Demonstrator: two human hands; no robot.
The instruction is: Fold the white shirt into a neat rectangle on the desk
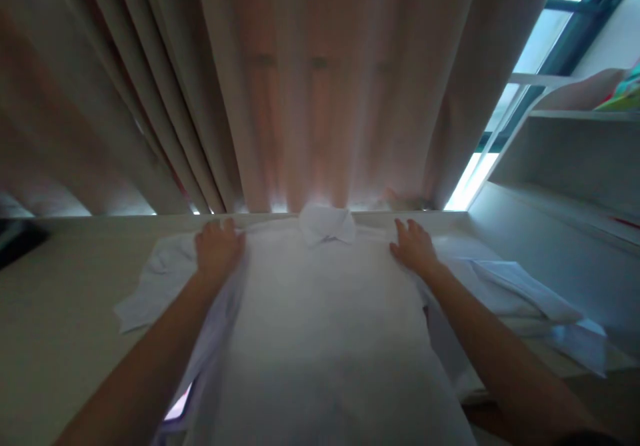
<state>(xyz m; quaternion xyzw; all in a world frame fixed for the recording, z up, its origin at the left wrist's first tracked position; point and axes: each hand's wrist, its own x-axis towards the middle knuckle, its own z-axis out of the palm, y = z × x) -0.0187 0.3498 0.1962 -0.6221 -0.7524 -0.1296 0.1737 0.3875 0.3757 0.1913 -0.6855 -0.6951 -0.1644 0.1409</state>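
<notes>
On the pale surface [65,286] right in front of the curtain [310,86], there's a white shirt [325,313] laid out flat, collar [326,224] pointing away toward the curtain and the body running back toward the camera. Both hands are planted up at the shoulders: the left hand [217,249] sits on the left shoulder just where the short sleeve [155,286] fans out sideways, and the right hand [414,246] is on the right shoulder, mirrored. Fingers on both look spread and flat, palms down, pressing on the fabric rather than pinching anything, which reads to me like holding the cloth smooth and square, since a hand at each shoulder keeps the whole thing from sliding or bunching. The collar sits between the two hands, a bit scrunched up. Off to the right, just past the right arm, there's more white fabric [525,293] lying on the surface, looks like folded pieces, partly under or touching the shirt's edge, hard to tell which. A white shelf unit [575,159] stands at the right with something colourful on top, and a bit of window [550,26] shows beyond the curtain. Picture's kinda soft, so fine detail is fuzzy.
</notes>
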